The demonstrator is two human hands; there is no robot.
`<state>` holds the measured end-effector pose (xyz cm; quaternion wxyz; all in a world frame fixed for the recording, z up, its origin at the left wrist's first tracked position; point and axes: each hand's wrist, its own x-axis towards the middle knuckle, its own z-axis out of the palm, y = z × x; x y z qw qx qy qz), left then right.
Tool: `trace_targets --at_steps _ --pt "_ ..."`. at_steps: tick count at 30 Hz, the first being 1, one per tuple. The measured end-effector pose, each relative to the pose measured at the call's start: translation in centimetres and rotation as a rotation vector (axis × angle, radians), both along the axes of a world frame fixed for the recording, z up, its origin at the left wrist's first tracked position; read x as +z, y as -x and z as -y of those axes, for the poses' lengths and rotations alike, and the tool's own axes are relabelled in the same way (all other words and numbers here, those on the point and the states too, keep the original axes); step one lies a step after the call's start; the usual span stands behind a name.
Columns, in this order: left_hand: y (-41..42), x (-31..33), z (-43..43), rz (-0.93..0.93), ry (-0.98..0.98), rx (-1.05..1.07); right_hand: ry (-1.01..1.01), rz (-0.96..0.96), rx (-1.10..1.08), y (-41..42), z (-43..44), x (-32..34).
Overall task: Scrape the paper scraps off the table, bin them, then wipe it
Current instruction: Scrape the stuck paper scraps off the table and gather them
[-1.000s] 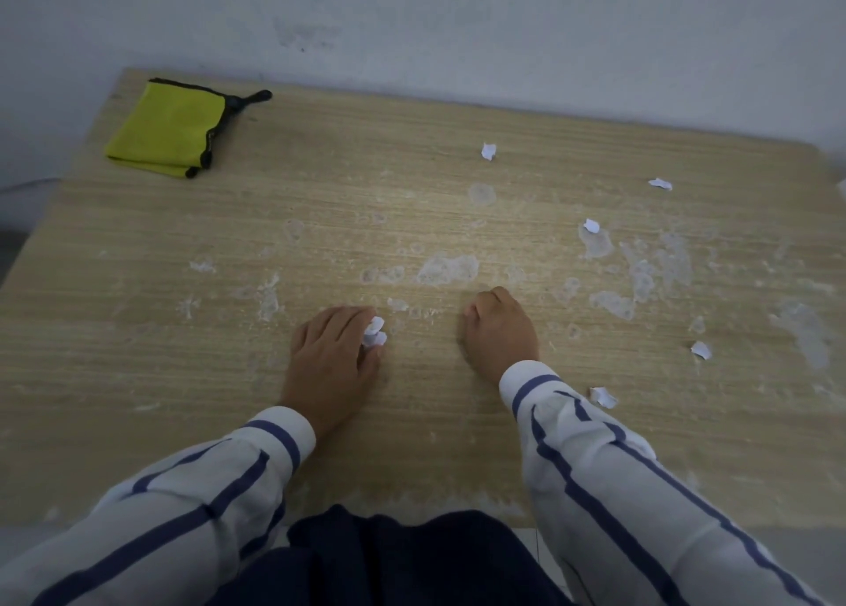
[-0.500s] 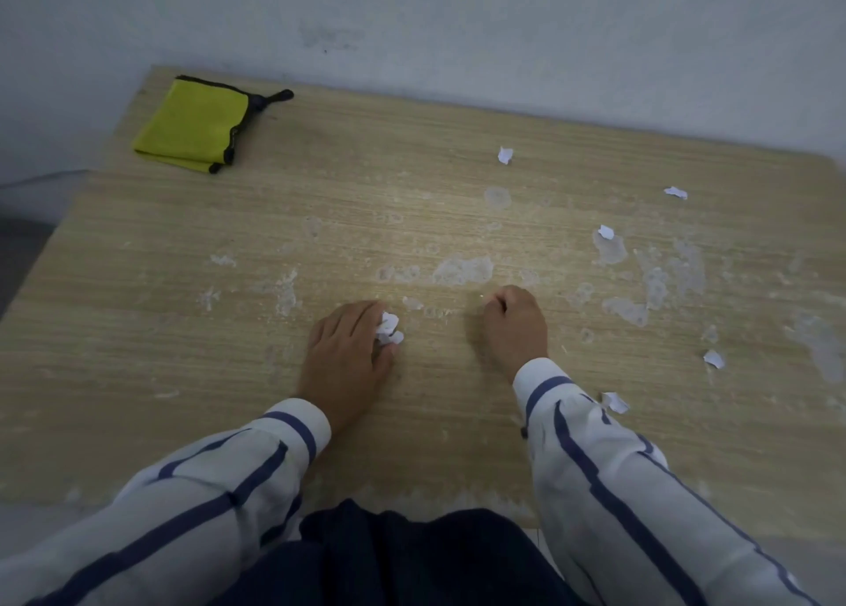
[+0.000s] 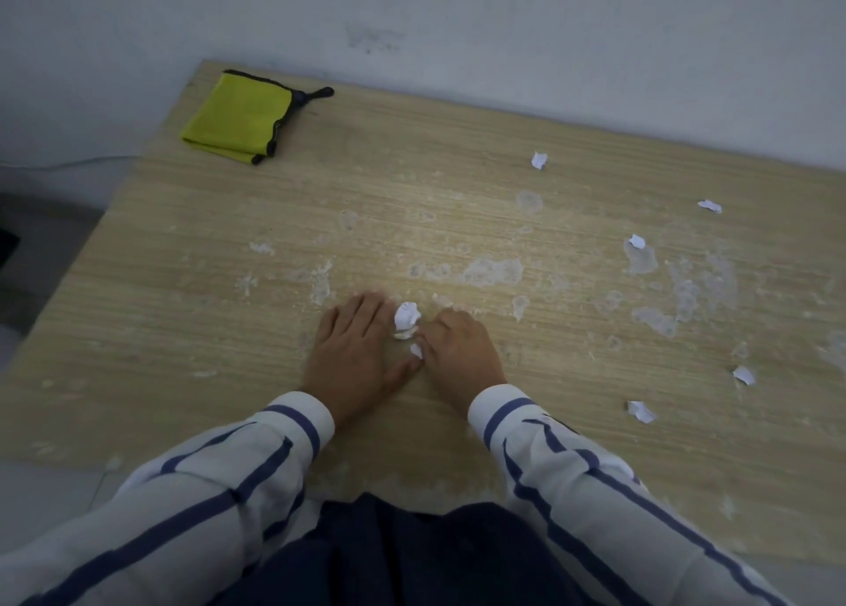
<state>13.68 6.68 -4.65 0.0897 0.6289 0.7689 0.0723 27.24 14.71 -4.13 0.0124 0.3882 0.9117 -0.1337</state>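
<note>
On table point(image 3: 458, 422) | left hand point(image 3: 355, 354) flat, fingers apart; right hand point(image 3: 460, 349) grip curled, contents unclear; paper scraps point(image 3: 406, 319) between

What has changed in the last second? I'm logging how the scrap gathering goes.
The right hand slid left until it sits beside the left hand, bringing a small scrap to the white wad at the left fingers. The left hand barely moved. The loose scraps on the right and the yellow cloth stayed put.
</note>
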Motion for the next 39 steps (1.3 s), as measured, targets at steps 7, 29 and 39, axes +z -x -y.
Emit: trace_targets --at_steps 7,29,39 --pt "0.2 -0.4 0.1 -0.028 0.035 -0.002 0.145 -0.069 -0.139 -0.3 0.1 0.0" --pt "0.4 -0.3 0.1 0.099 -0.044 0.023 0.062 -0.102 -0.132 2.3 0.0 2.0" --pt "0.4 -0.7 -0.4 0.091 -0.094 0.118 0.052 -0.059 0.024 1.3 0.5 1.2"
